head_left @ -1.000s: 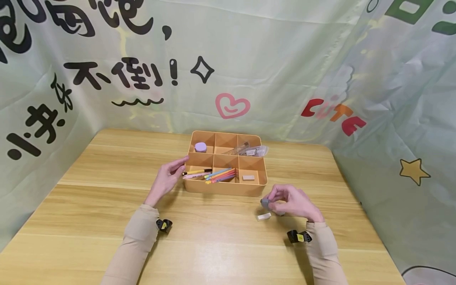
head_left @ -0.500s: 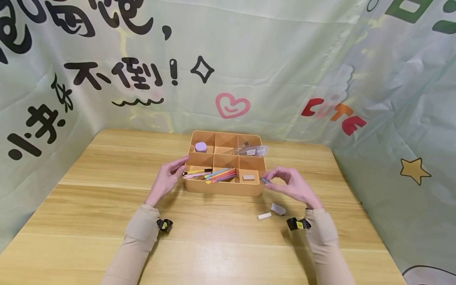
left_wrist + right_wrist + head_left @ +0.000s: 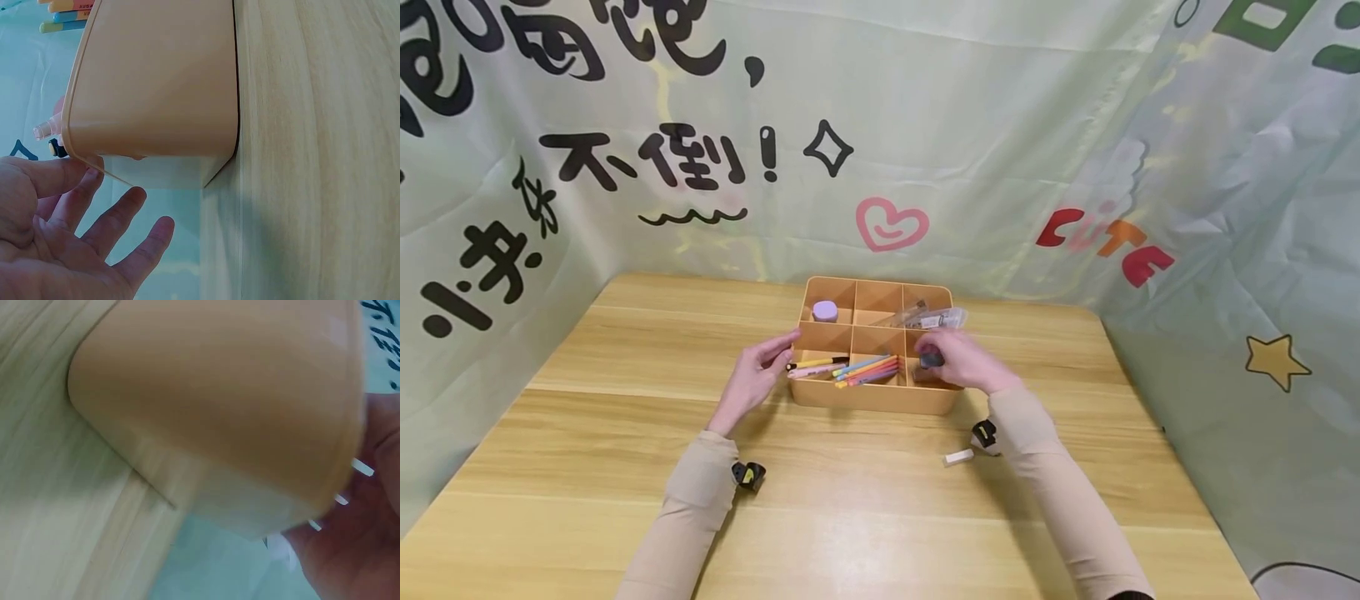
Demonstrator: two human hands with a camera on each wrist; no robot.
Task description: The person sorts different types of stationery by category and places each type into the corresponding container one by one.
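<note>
A tan organizer box (image 3: 872, 400) with several compartments stands on the table. My left hand (image 3: 751, 379) touches its left rim; in the left wrist view the fingers (image 3: 119, 222) are extended beside the box's corner. My right hand (image 3: 962, 360) pinches a small dark grey-blue block (image 3: 932, 360) over the front right compartment, whose pinkish eraser is mostly hidden by the hand. In the right wrist view the box wall (image 3: 219, 394) hides the fingertips. Colored pens (image 3: 868, 370) lie in the front middle compartment, with more pens (image 3: 816, 367) in the front left.
A small white block (image 3: 958, 457) lies on the table in front of the box, with a grey block (image 3: 989, 448) partly hidden by the right wrist camera. A purple-lidded item (image 3: 825, 312) sits back left, clear packets (image 3: 936, 318) back right. A printed cloth (image 3: 1000, 125) hangs behind.
My right hand has lifted the grey-blue block from the table and carried it left and away over the front right compartment. The left hand stays at the rim.
</note>
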